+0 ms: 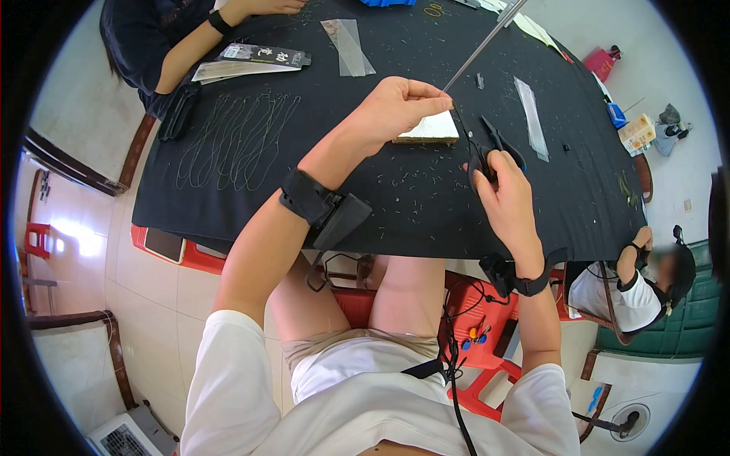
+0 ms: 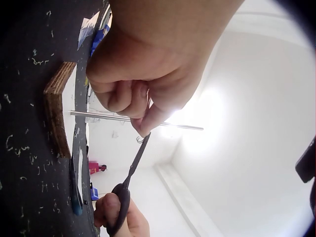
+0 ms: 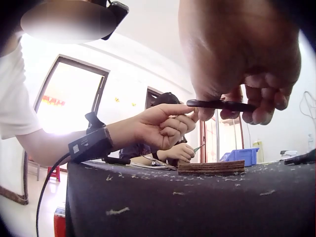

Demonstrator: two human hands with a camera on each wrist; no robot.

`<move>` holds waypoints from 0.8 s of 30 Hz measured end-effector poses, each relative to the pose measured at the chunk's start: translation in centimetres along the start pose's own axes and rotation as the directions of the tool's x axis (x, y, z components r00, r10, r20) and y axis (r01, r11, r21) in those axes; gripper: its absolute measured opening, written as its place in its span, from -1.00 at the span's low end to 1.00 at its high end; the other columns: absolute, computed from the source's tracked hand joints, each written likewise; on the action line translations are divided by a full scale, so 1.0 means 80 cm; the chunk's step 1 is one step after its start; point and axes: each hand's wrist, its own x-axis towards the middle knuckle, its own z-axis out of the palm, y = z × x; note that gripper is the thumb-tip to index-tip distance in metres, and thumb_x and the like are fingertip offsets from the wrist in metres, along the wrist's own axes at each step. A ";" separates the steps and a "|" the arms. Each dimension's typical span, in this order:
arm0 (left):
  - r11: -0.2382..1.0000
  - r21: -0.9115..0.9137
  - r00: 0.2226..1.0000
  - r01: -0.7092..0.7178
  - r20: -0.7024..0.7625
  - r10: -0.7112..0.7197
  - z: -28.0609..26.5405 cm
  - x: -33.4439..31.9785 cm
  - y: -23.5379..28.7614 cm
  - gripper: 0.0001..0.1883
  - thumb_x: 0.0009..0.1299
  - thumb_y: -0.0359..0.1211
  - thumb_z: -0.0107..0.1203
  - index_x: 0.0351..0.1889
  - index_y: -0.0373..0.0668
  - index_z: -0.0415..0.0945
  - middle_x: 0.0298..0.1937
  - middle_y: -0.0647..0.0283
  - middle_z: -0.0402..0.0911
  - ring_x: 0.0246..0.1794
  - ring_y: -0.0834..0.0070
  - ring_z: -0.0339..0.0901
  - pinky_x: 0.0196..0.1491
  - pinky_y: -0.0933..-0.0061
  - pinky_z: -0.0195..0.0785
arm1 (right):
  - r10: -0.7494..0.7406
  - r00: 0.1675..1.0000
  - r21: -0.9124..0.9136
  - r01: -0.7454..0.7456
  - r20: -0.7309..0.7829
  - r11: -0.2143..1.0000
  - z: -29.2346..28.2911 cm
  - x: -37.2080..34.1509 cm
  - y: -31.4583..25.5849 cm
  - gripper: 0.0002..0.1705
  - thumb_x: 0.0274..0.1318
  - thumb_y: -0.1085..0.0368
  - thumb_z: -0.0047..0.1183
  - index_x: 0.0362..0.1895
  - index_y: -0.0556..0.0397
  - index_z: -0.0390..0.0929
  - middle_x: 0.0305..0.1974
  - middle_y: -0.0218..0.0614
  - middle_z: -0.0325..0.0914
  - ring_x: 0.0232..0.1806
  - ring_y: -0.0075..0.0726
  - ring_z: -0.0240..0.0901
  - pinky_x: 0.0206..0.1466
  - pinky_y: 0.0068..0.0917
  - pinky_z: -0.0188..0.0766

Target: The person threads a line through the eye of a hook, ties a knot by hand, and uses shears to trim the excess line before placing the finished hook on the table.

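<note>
My left hand is raised over the table, thumb and forefinger pinching a small thin strand; a tiny curled end shows just below the fingertips in the left wrist view. What the strand is I cannot tell. My right hand holds dark-handled scissors by the finger loops, blades pointing up to the left fingertips. Beside the left hand a thin metal rod rises from a wooden block with a white top. A second dark tool with blue on its handle lies behind the scissors.
Long looped thin lines lie spread on the black tablecloth at left. Clear plastic sleeves, a printed packet and many small clippings surround the block. One person sits across, another at right.
</note>
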 end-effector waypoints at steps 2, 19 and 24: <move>1.000 0.021 1.000 0.007 0.001 -0.007 -0.001 -0.001 0.001 -0.66 0.26 -0.27 0.10 -0.13 -0.34 0.50 -0.51 0.40 0.48 -0.65 0.83 0.14 -0.62 0.77 -0.05 | -0.003 1.000 0.022 0.003 -0.001 1.000 -0.001 -0.001 0.002 -0.78 -0.03 0.30 0.02 -0.44 0.16 0.28 -0.50 -0.15 0.26 -0.46 -0.04 0.26 -0.38 -0.29 0.19; 0.999 -0.034 0.999 0.037 -0.012 -0.037 -0.001 0.000 0.000 -0.68 0.27 -0.28 0.11 -0.15 -0.35 0.51 -0.51 0.37 0.48 -0.66 0.81 0.13 -0.63 0.78 -0.07 | 0.109 0.991 -0.424 -0.067 0.075 0.903 -0.009 0.010 0.038 -0.56 -0.03 -0.01 0.02 -0.66 0.12 0.48 -0.70 -0.12 0.38 -0.60 -0.05 0.38 -0.49 -0.30 0.27; 0.999 -0.044 1.000 0.029 -0.001 -0.029 -0.003 -0.001 0.004 -0.70 0.26 -0.30 0.11 -0.17 -0.35 0.52 -0.54 0.39 0.46 -0.69 0.82 0.10 -0.66 0.77 -0.11 | 0.346 0.906 -0.421 -0.222 0.244 0.879 -0.017 0.030 0.031 -0.54 -0.11 -0.04 0.09 -0.71 0.11 0.49 -0.71 -0.16 0.42 -0.58 -0.08 0.43 -0.48 -0.33 0.31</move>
